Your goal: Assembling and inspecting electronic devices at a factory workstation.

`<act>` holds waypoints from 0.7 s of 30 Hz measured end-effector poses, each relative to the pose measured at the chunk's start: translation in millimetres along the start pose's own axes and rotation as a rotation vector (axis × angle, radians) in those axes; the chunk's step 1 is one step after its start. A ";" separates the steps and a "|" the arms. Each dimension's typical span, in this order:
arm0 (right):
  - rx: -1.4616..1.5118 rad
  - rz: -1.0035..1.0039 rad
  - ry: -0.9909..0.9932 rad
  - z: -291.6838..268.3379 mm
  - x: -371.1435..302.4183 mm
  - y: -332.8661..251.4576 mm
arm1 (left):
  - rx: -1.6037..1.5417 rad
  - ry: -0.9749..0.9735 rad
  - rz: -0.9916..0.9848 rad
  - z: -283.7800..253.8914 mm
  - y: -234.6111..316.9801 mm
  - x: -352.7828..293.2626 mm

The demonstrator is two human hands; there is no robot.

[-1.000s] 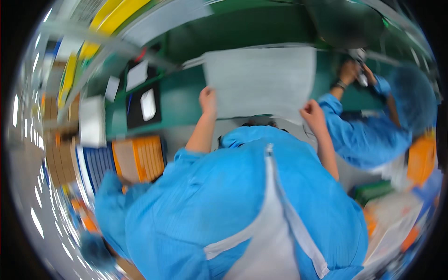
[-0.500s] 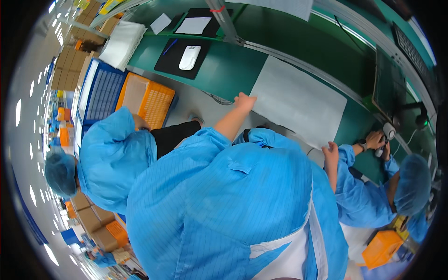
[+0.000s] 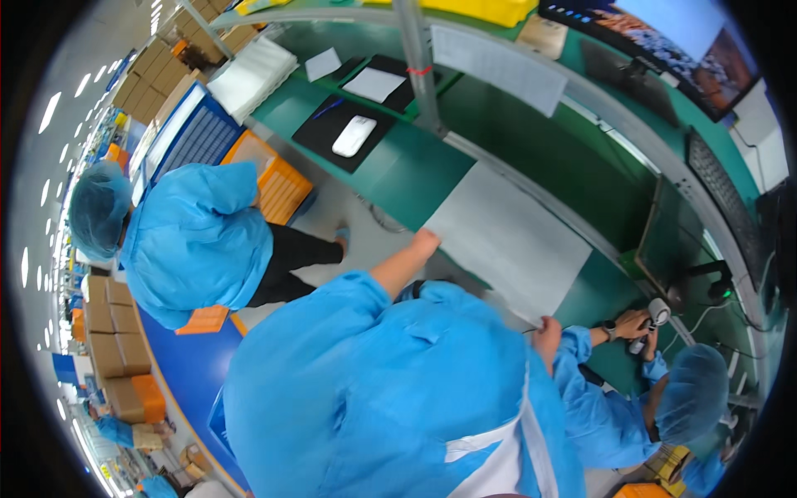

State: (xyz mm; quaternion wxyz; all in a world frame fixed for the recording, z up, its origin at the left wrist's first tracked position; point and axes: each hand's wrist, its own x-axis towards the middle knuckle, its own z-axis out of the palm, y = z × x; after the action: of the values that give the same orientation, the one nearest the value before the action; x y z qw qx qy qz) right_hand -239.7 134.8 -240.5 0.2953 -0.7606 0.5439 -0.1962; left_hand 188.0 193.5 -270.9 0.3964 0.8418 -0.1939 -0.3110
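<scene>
A large thin white sheet [image 3: 510, 236] lies across the green workbench [image 3: 423, 170], its near edge hanging past the bench's front. At its near left corner is my left hand [image 3: 427, 242], with the fingers closed on the edge. My right hand [image 3: 545, 339] is at the near right corner, its fingers pinched on the sheet there. Both arms are spread apart in blue sleeves. A white box-shaped device [image 3: 354, 136] rests on a black mat [image 3: 312, 133] to the left of the sheet.
On the right a co-worker [image 3: 618, 407] handles a white device [image 3: 658, 312] at the bench. Another person [image 3: 199, 232] stands at left beside an orange crate [image 3: 286, 187]. A metal frame rail [image 3: 540, 195] runs behind the sheet; a keyboard [image 3: 722, 187] and monitor are beyond.
The view has swung, shifting the bench lower. My right hand has closed in on the sheet's near right corner; my left hand stays at the left corner. The person at left has turned.
</scene>
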 end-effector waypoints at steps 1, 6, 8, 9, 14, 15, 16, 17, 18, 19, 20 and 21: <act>-0.020 -0.087 0.005 -4.7 0.2 -14.0 | -0.043 0.021 0.003 5.3 -18.7 9.2; -0.131 -0.122 0.034 0.7 -0.1 -13.5 | -0.070 -0.279 -0.207 1.3 -9.1 4.1; -0.132 -0.113 0.025 -3.3 1.3 -17.0 | -0.134 -0.243 -0.306 -3.2 10.0 -7.5; -0.138 -0.096 0.006 -4.9 0.3 -17.3 | -0.196 -0.214 -0.416 -2.6 15.3 -11.3; -0.126 -0.117 0.054 -7.7 5.0 -16.9 | -0.650 -0.368 -0.672 -13.2 14.2 -11.5; -0.125 -0.143 0.068 -5.8 6.4 -13.3 | -0.613 -0.330 -0.644 -11.7 29.6 -17.6; -0.124 -0.138 0.080 -5.1 6.6 -11.5 | -0.579 -0.292 -0.615 -13.6 45.8 -24.2; -0.126 -0.129 0.064 -7.5 6.9 -14.8 | -0.502 -0.359 -0.430 -21.6 52.9 -16.7; -0.130 -0.117 0.046 -11.2 9.6 -18.9 | -0.427 -0.429 -0.248 -26.6 59.2 -3.3; -0.130 -0.100 0.000 -9.5 11.6 -15.0 | -0.157 -0.298 -0.027 -29.6 95.5 -3.2; -0.137 -0.068 -0.028 -5.2 13.0 -11.2 | -0.093 -0.076 0.220 -29.4 149.5 -27.0; -0.159 -0.054 -0.035 -3.8 12.9 -12.0 | -0.056 0.010 0.536 -39.3 174.8 -16.5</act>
State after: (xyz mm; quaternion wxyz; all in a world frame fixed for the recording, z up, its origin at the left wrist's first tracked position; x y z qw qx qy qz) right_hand -229.2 124.5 -229.9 0.2380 -0.7994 0.5318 -0.1468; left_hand 188.6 117.7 -107.8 0.4886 0.7505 -0.3993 -0.1961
